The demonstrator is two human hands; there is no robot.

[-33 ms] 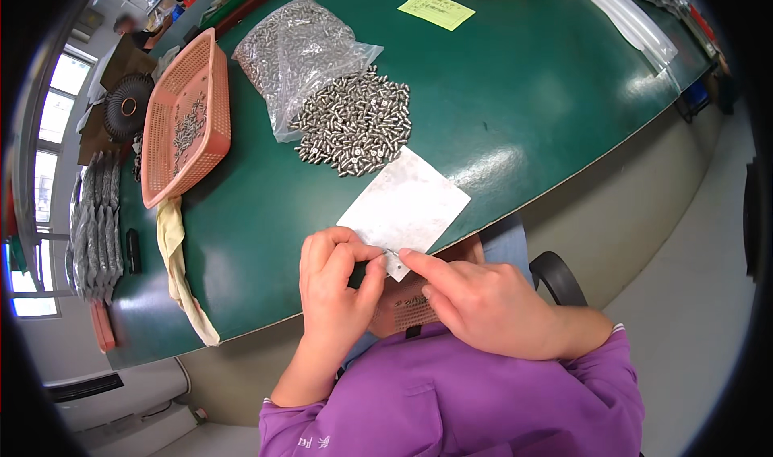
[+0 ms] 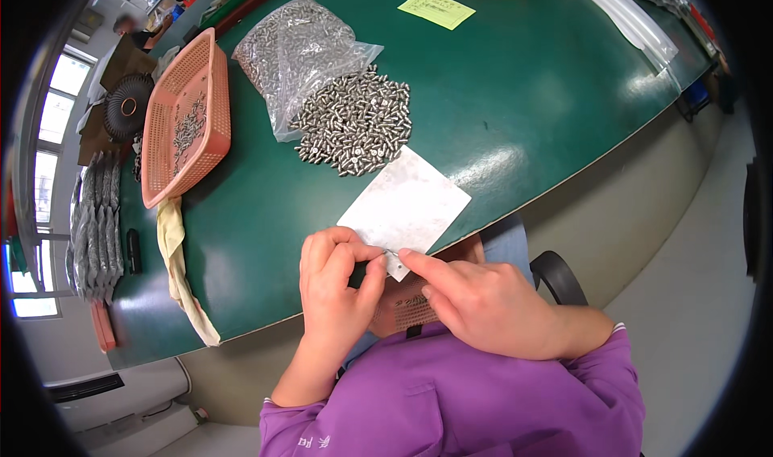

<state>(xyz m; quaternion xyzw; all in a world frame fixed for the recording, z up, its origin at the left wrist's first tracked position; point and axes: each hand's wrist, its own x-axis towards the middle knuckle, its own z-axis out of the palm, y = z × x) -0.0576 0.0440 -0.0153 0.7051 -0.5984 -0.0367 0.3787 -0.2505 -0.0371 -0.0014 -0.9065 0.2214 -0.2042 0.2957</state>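
Head view: from where I stand, the left hand (image 2: 330, 276) has thumb and forefinger drawn together at a small metal piece (image 2: 392, 253), apparently pinching it, though it is too tiny for me to tell its exact shape. The right hand (image 2: 499, 308) comes in from the other side, forefinger stretched out with its tip at that same piece and thumb spread away below; that finger seems to be steadying or nudging it rather than gripping. Beneath the fingertips lies a white sheet of paper (image 2: 411, 203), one corner poking past the edge of the desk (image 2: 499, 78); its pale face likely makes little metal bits easier to see.

Just beyond the hands, touching the sheet's far corner, is a heap of screws (image 2: 354, 123), close enough, I'd guess, to reach without leaning. Behind it slumps a clear bag (image 2: 294, 46) full of similar pieces, probably left lying so its contents sit near the heap. Below and between the hands, a pink basket (image 2: 394, 316) at the lap holds a few small pieces, perhaps to catch whatever comes off the paper. Further off, ahead of the left hand, a larger peach basket (image 2: 216, 127) holds more scattered pieces.
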